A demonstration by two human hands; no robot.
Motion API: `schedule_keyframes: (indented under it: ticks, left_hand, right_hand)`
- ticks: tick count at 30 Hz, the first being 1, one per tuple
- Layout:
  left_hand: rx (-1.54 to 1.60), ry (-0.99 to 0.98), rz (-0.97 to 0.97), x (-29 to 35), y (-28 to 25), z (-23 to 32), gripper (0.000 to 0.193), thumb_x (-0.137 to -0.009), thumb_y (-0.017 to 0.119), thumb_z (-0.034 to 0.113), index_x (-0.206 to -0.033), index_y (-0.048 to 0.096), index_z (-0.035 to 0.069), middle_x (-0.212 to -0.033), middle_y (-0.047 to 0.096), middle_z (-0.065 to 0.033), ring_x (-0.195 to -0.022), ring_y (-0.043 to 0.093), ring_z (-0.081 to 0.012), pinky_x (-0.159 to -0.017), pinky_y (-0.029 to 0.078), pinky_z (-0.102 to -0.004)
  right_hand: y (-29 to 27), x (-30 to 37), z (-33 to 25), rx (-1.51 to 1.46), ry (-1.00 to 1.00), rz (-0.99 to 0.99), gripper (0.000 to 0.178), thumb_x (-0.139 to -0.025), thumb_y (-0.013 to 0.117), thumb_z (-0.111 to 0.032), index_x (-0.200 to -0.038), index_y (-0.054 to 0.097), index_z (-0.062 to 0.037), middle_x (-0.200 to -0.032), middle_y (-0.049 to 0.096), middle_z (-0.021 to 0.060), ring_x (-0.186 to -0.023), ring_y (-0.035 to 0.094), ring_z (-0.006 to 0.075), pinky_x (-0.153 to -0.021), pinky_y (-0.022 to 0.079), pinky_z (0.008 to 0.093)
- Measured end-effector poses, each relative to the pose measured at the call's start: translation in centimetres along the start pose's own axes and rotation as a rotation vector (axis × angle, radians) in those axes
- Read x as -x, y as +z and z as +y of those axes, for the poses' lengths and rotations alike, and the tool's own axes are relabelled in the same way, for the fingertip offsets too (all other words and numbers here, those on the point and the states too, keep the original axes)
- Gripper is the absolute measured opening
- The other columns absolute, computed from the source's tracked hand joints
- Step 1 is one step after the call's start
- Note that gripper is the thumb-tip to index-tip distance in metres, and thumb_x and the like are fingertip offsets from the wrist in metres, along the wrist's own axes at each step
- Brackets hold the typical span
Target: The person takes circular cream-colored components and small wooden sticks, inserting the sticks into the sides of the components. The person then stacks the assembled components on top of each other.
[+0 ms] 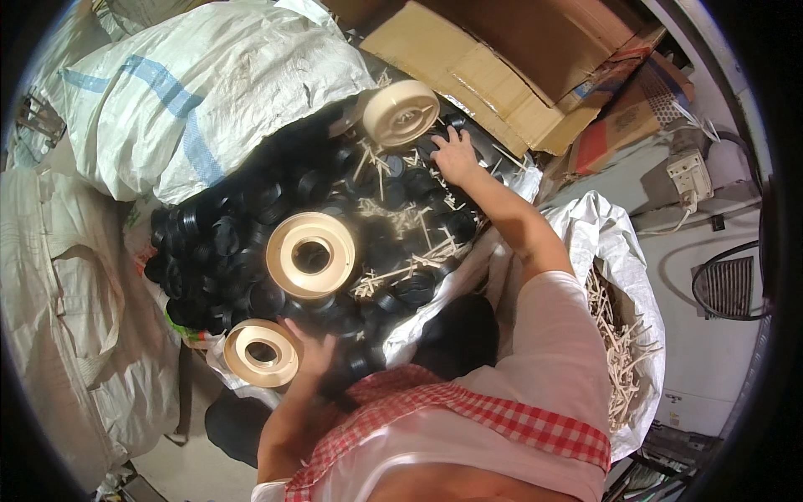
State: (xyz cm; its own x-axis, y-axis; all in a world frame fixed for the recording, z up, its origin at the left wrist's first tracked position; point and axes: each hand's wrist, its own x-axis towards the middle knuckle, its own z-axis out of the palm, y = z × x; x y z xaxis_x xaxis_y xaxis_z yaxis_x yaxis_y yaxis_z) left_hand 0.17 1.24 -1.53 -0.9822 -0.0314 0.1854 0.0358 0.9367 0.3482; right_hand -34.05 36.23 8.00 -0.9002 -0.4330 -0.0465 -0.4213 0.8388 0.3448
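My right hand reaches to the far side of a heap of round black plastic pieces, fingers spread over them. Just left of it, a cream round plastic part lies tilted on the heap. My left hand, slightly blurred, is low at the near edge, thumb and fingers apart. Its fingers are against or close beside the right rim of a cream ring; I see no clear grip on it. A larger cream ring rests on the heap's middle. Thin cream plastic sticks are scattered over the black pieces.
A white woven sack with blue stripes bulges at the far left. Another pale sack stands left. Open cardboard boxes are at the far right. To my right, a white bag holds many sticks; a socket with cable is beyond.
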Motion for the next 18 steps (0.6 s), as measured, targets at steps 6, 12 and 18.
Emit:
schedule_keyframes:
  ticks: [6,12,18]
  left_hand:
    - [0.024,-0.264,-0.225,0.4,-0.9,0.6,0.11,-0.076,0.062,0.048,-0.137,-0.006,-0.014,-0.144,0.005,-0.0351,-0.133,0.008,-0.0497,-0.109,0.008,-0.054]
    - [-0.019,-0.137,-0.077,0.4,-0.1,0.2,0.107,-0.077,0.063,0.044,-0.138,-0.005,-0.013,-0.144,0.005,-0.0351,-0.133,0.01,-0.0505,-0.109,0.009,-0.0547]
    - [-0.104,-0.203,-0.145,0.4,-0.7,0.6,0.108,-0.077,0.064,0.042,-0.138,-0.009,-0.011,-0.144,0.004,-0.0354,-0.133,0.01,-0.0506,-0.109,0.009,-0.0553]
  right_hand:
    - [-7.4,8.2,-11.5,-0.706,-0.673,0.044,0.054,-0.065,0.068,-0.047,-0.103,0.063,-0.0098,-0.112,0.056,0.0088,-0.107,0.049,0.029,-0.081,0.041,0.0514]
    - [-2.0,10.0,-10.7,-0.518,-0.689,-0.038,0.067,-0.068,0.066,-0.049,-0.123,0.053,-0.0127,-0.134,0.043,0.0088,-0.127,0.033,0.0337,-0.106,0.018,0.0576]
    - [-3.2,5.5,-3.8,-0.344,-0.372,-0.27,0.05,-0.064,0.066,-0.038,-0.11,0.06,-0.0197,-0.128,0.044,0.0118,-0.103,0.049,0.03,-0.079,0.038,0.0438]
